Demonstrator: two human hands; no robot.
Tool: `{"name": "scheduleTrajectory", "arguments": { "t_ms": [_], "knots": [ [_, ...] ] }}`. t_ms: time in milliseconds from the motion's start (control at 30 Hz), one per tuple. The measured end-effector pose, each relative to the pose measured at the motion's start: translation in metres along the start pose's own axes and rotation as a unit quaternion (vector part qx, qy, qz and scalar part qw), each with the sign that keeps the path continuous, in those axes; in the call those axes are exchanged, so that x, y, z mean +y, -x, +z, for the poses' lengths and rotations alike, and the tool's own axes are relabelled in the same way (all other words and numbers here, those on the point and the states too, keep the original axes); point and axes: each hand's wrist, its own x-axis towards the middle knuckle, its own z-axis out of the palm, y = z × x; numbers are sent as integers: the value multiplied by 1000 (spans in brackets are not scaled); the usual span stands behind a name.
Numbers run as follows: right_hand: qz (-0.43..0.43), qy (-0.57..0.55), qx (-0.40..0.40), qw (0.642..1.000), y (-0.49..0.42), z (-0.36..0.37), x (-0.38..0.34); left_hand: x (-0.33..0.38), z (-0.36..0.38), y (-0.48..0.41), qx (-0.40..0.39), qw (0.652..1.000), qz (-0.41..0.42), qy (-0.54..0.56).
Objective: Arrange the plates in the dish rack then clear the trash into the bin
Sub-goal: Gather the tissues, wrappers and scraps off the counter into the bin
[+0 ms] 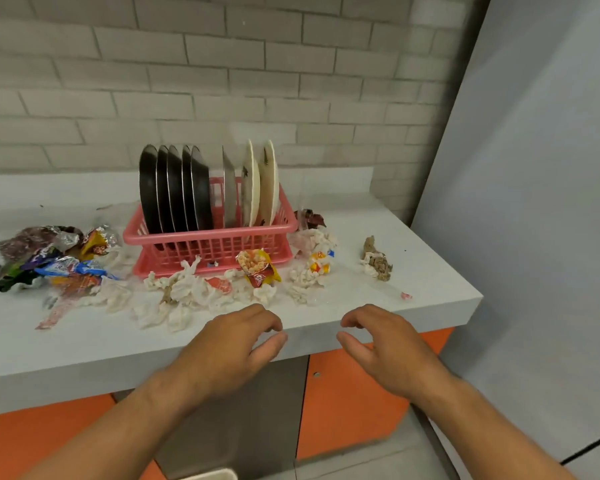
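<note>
Poised at counter (pixel 84 348) front edge with left hand (pixel 236 344), right hand (pixel 385 344) slack, empty; seemingly for trash (pixel 194 289) round racked plates (pixel 177 188).

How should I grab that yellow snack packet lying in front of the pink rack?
Probably best to pinch the snack packet from above at its red lower end, the end nearest you. It lies crumpled and fairly flat, so that bunched end gives fingers something to nip. Come from the front: the pink rack stands right behind it, and tissues crowd its sides.
</note>
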Motion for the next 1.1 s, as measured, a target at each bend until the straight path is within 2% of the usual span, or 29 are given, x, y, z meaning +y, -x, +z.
{"name": "scheduleTrajectory", "arguments": {
  "t_ms": [233,533,700,867,967,1033,1100],
  "knots": [
    [27,20,24,999,-39,-23,48,0,28,-85,8,999,42,-2],
    [99,85,39,991,-87,-60,126,0,57,-232,-22,997,78,-14],
    [108,85,11,990,-114,-63,169,7,82,-306,-58,998,14,16],
    [83,79,-31,993,-141,-67,213,16,119,-367,-115,990,-71,28],
    [64,67,-51,994,-154,-68,236,24,140,-399,-193,974,-114,39],
    [59,49,-57,995,-160,-67,251,28,151,-413,-251,956,-154,4],
    [53,37,-66,996,-164,-66,264,29,159,-422,-276,945,-169,-47]
  ]
}}
